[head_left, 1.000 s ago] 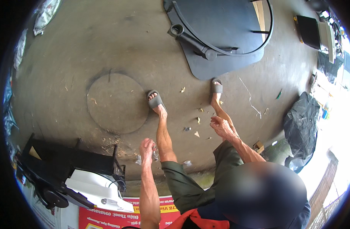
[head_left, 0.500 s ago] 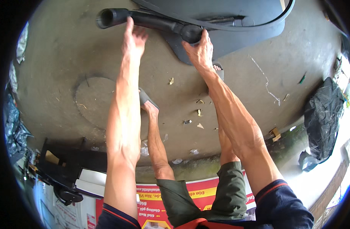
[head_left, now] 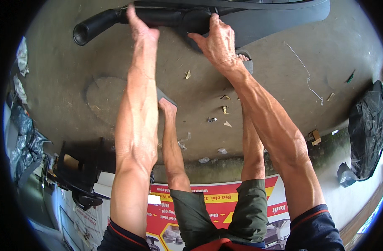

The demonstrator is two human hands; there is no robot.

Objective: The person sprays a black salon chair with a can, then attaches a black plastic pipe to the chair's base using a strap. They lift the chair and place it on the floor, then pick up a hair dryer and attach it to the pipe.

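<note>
A black tubular frame (head_left: pixel 158 17) with a wide open end at the left stretches across the top of the view, against a large dark grey panel (head_left: pixel 266 23). My left hand (head_left: pixel 143 31), palm turned up, has its thumb across the tube near the bend; its other fingers are mostly hidden and blurred, and it appears closed on the tube. My right hand (head_left: pixel 218 42), back up, has its fingertips curled on the frame beside the rounded joint (head_left: pixel 197 21). Its thumb sticks out to the left, below the joint. The fingers' far sides are hidden.
Scraps litter the concrete floor (head_left: pixel 191 129) around my sandalled feet. A thin white string (head_left: pixel 307 77) and a small green tool (head_left: pixel 351 78) lie at the right, near a black plastic bag (head_left: pixel 367 129). Black chair-like parts (head_left: pixel 76 167) stand at the lower left; a red printed banner (head_left: pixel 204 190) lies below.
The tubular frame and panel have tilted and shifted up in the view, the open end farther left. My left thumb has come over the tube; my right thumb has moved off the rounded joint.
</note>
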